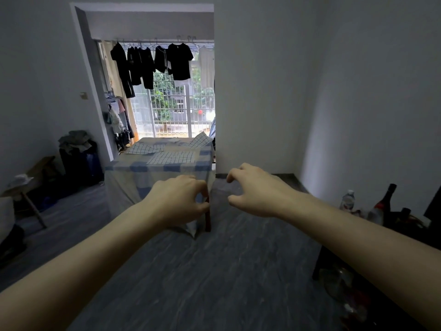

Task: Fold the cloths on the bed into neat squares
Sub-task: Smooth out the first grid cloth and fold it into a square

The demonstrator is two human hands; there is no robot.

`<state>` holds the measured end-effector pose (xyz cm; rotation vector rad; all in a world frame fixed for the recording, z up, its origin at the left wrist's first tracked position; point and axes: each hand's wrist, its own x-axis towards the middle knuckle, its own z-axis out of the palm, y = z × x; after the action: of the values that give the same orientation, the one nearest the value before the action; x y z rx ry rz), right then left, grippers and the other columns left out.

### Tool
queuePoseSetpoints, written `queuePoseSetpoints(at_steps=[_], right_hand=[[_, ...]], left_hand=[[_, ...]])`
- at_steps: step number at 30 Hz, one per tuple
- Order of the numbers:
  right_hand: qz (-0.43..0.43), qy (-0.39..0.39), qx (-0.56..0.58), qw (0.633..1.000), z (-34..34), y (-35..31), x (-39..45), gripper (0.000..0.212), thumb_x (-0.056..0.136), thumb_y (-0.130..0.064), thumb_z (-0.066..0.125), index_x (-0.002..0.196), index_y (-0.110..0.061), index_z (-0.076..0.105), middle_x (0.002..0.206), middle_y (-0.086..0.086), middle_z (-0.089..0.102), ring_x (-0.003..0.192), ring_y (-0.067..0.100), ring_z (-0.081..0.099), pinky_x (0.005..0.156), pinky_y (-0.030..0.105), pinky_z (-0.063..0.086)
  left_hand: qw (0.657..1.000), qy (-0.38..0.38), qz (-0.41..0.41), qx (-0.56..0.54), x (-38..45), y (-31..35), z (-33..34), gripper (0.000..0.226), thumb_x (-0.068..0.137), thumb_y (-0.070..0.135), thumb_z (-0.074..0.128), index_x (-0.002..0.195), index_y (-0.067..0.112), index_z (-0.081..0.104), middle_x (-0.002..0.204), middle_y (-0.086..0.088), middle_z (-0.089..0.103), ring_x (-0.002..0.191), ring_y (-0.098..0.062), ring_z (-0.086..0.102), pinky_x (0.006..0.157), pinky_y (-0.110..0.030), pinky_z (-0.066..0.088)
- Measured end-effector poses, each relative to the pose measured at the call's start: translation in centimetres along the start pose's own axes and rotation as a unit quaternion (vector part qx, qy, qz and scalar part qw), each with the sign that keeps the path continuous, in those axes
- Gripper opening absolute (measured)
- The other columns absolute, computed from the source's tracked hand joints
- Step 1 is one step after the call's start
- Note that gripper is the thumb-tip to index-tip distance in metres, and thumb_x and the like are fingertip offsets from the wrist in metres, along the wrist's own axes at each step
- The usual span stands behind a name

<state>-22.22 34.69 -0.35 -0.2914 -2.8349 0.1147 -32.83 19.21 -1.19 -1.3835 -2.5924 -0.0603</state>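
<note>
The bed [124, 166], under a blue-and-cream checked sheet, stands across the room by the balcony opening. Several white cloths with a thin dark grid lie on it. One cloth [170, 157] is spread flat near the front edge, another [144, 148] lies at the left, and a third [200, 139] is rumpled and raised at the back right. Both arms reach forward in mid-air, well short of the bed. My left hand [179, 201] has its fingers curled toward the thumb and holds nothing. My right hand [253, 189] is arched, fingers apart, and holds nothing.
Grey floor lies between me and the bed. Bottles [384, 206] stand on a dark low table at the right. A chair [28, 187] and a dark pile of bags and clothes [78, 158] sit at the left. Dark clothes [179, 60] hang at the balcony.
</note>
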Motion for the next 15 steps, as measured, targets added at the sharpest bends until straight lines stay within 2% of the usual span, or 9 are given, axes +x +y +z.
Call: queuePoseSetpoints(at_steps=[3, 6, 12, 15], right_hand=[[-0.011, -0.010, -0.005, 1.000, 0.9, 2.4, 3.2, 0.046, 0.085, -0.044, 0.059, 0.126, -0.026, 0.050, 0.126, -0.001, 0.048, 0.106, 0.017, 0.052, 0.077, 0.034, 0.048], [-0.027, 0.003, 0.004, 1.000, 0.9, 5.2, 6.5, 0.044, 0.085, -0.042, 0.059, 0.125, -0.026, 0.050, 0.125, -0.001, 0.048, 0.103, 0.016, 0.051, 0.075, 0.032, 0.045], [-0.057, -0.003, -0.017, 0.998, -0.1, 11.4, 12.8, 0.045, 0.086, -0.039, 0.058, 0.127, -0.022, 0.050, 0.127, 0.001, 0.047, 0.109, 0.020, 0.051, 0.074, 0.031, 0.040], [-0.066, -0.010, -0.011, 0.998, 0.9, 14.2, 15.8, 0.046, 0.086, -0.040, 0.058, 0.128, -0.023, 0.049, 0.128, 0.002, 0.046, 0.109, 0.020, 0.050, 0.079, 0.033, 0.045]], left_hand=[[1.000, -0.001, -0.005, -0.003, 3.6, -0.7, 0.5, 0.032, 0.089, 0.056, 0.050, 0.114, 0.037, 0.056, 0.119, 0.012, 0.056, 0.102, -0.008, 0.054, 0.070, -0.029, 0.048], [1.000, 0.007, -0.010, -0.002, 7.5, -1.0, 0.8, 0.032, 0.090, 0.055, 0.050, 0.114, 0.037, 0.057, 0.117, 0.012, 0.056, 0.100, -0.007, 0.054, 0.073, -0.030, 0.050], [0.999, 0.019, -0.022, 0.015, 15.9, -1.3, 0.6, 0.031, 0.090, 0.052, 0.052, 0.116, 0.036, 0.058, 0.117, 0.009, 0.057, 0.097, -0.009, 0.052, 0.072, -0.031, 0.046], [0.999, 0.029, -0.029, 0.028, 19.5, -1.3, 1.3, 0.032, 0.090, 0.053, 0.051, 0.117, 0.036, 0.057, 0.118, 0.009, 0.055, 0.102, -0.010, 0.050, 0.071, -0.030, 0.046]])
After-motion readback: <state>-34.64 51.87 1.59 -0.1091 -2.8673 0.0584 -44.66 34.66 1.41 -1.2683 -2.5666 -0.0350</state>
